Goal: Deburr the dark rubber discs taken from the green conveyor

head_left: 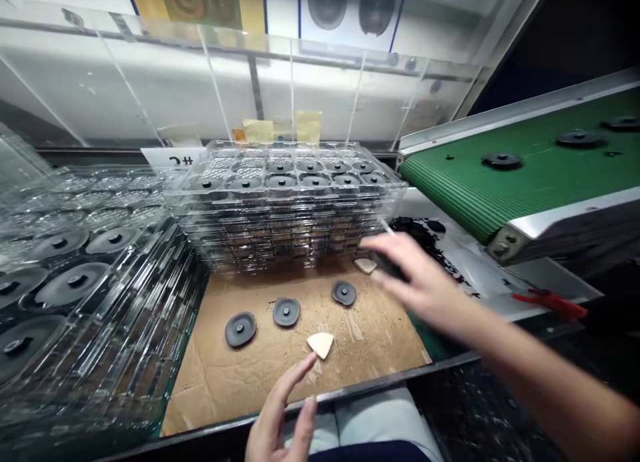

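My left hand (283, 415) is at the front edge of a brown cardboard sheet (200, 382), thumb and fingers apart and nothing between them. Its fingertips come close to a cream wedge-shaped piece (321, 344). Blurred by motion, my right hand (417, 275) hovers over the board's right side. A dark piece (393, 265), seemingly a black rubber disc seen edge-on, is between its thumb and fingers. Three black discs with raised centres lie on the cardboard: a left one (241, 329), a middle one (287, 312) and a right one (344, 293). Another cream piece (365, 266) lies beside my right hand.
Behind the board rises a stack of clear plastic trays (290, 209), discs in the top one. More trays (100, 262) are stacked tilted at left. A green conveyor belt (500, 189) carries several discs at right. Below it are black scraps (425, 235) and a red-handled tool (550, 302).
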Available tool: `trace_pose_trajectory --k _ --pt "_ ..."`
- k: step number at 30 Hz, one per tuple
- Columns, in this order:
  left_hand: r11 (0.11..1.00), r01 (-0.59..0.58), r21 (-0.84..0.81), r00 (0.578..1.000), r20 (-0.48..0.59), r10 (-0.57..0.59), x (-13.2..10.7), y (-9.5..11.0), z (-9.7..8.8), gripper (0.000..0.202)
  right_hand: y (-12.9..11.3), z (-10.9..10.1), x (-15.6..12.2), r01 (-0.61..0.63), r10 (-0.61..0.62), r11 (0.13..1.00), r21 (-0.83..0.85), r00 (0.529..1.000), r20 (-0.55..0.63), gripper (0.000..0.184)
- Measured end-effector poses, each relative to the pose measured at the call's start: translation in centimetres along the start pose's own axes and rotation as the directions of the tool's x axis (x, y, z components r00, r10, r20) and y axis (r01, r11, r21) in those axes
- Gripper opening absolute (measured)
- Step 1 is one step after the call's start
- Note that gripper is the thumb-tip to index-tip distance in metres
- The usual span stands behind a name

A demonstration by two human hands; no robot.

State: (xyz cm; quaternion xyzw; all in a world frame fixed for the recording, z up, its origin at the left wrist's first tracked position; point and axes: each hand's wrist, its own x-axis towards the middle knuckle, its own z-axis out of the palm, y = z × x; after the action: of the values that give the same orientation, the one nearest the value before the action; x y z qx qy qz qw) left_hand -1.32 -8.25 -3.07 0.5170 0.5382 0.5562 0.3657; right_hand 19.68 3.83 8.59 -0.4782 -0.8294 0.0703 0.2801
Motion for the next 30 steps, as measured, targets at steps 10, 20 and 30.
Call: trace_pose_trajectory --k 10,20,30 --pt "0.999 0.052 0.003 0.992 0.119 -0.052 -2.1 -2.3 1.0 0.038 -6.8 13.6 -12.6 -0.496 0.272 0.472 0.729 0.868 0.415 0.057" --pt "0.309 0.581 -0.753 0.717 0.294 -0.632 1.4 -1.6 -1.8 0.052 -1.2 17.4 -9.4 -0.395 0.382 0.881 0.261 0.918 0.101 0.042" --pt "0.284 0.433 -0.855 0.740 0.158 -0.654 3.0 -2.0 -2.6 0.046 -0.7 18.5 -8.4 -0.280 0.277 0.892 0.356 0.959 0.060 0.026"
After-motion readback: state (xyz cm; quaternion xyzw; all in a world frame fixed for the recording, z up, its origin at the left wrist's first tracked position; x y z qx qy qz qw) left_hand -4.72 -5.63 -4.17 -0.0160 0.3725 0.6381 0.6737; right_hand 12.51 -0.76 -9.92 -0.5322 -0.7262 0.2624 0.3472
